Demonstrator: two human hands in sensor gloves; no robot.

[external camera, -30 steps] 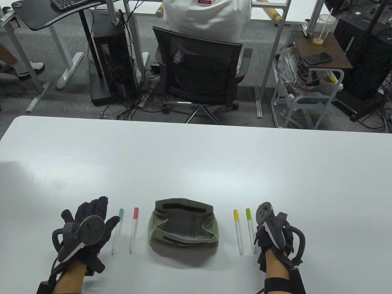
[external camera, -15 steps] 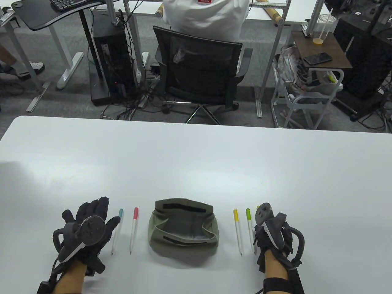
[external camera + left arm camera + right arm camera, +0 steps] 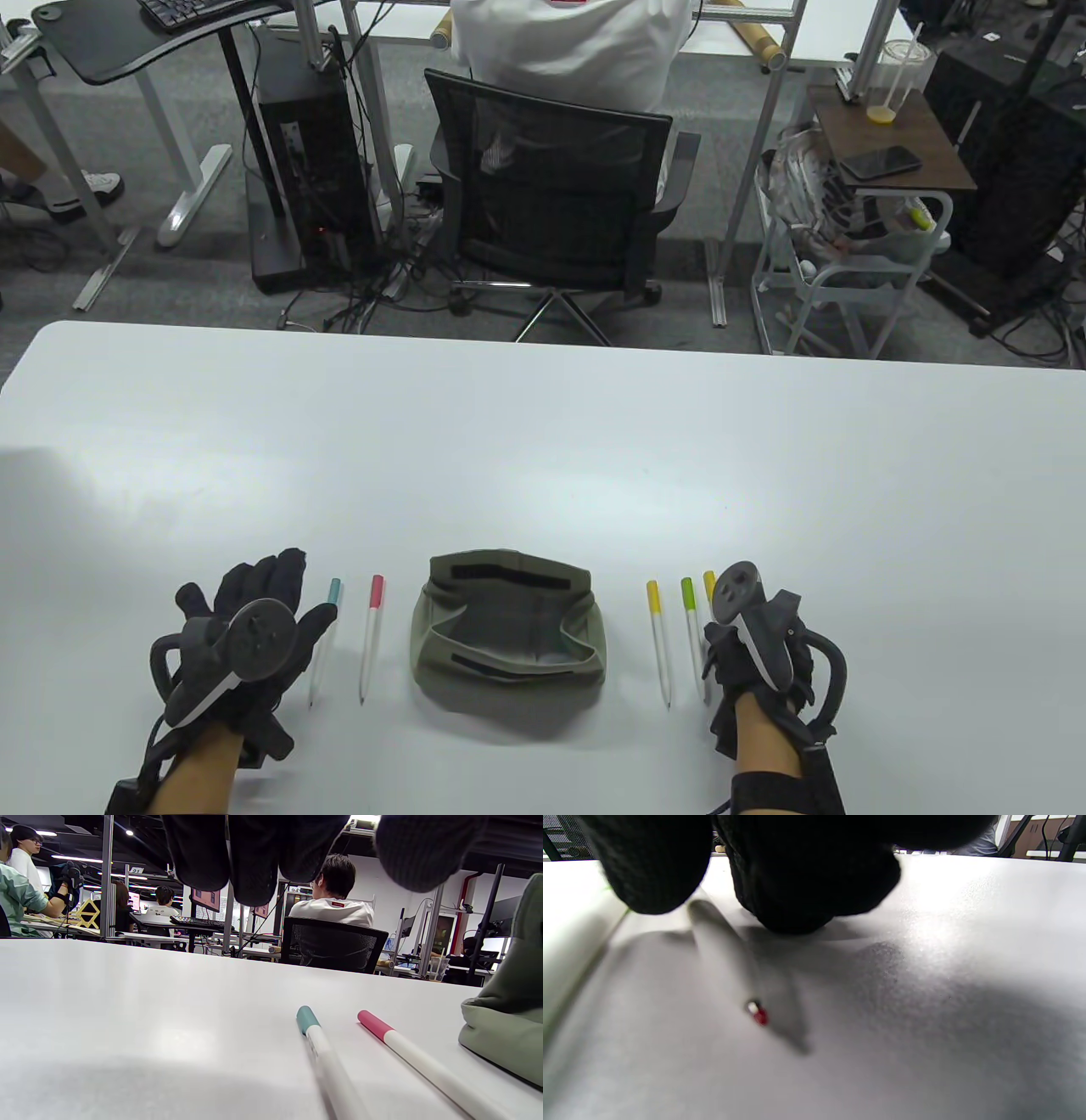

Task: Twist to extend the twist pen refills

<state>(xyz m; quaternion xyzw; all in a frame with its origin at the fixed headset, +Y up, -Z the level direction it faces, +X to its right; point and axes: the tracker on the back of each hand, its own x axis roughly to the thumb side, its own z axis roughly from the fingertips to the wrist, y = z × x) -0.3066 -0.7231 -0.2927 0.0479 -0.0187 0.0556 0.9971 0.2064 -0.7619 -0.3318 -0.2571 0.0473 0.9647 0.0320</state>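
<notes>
Nothing looks twisted yet: the teal pen (image 3: 324, 637) and pink pen (image 3: 370, 637) lie untouched on the tabletop (image 3: 543, 441) beside the spread left hand (image 3: 246, 632), while the right hand (image 3: 747, 654) curls over an orange-capped pen (image 3: 709, 586) (grip unclear).

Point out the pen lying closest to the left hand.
The teal-capped pen, right beside the left hand; the pink-capped pen lies farther toward the pouch.
</notes>
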